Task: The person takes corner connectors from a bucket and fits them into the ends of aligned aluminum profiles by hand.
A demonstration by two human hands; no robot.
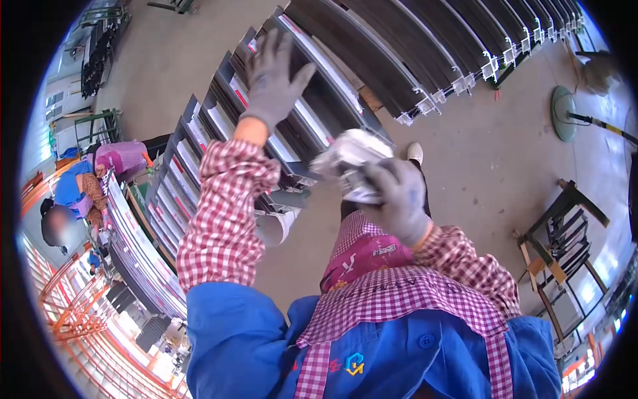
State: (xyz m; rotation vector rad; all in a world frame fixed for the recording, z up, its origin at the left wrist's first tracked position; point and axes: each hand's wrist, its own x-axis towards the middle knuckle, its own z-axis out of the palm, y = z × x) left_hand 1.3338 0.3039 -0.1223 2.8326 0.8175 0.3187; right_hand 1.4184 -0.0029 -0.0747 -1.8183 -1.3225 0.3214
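My left hand [274, 83], in a grey glove, is open with its fingers spread over the near end of the long dark profiles [325, 100]. Whether it touches them I cannot tell. My right hand [402, 203], also gloved in grey, is closed around a blurred white and silver bundle [355, 156] in front of my apron. The bundle's exact kind does not show. Beside my left forearm, more dark profiles with white and red strips [183, 169] lie side by side in a row.
More dark profiles with pale cut ends [492, 66] run along the top. A stand with a round green base [563, 113] and a dark metal rack [561, 246] stand at right. A co-worker in blue [73, 183] bends over another stack at left. A whitish cylinder [274, 227] is by my legs.
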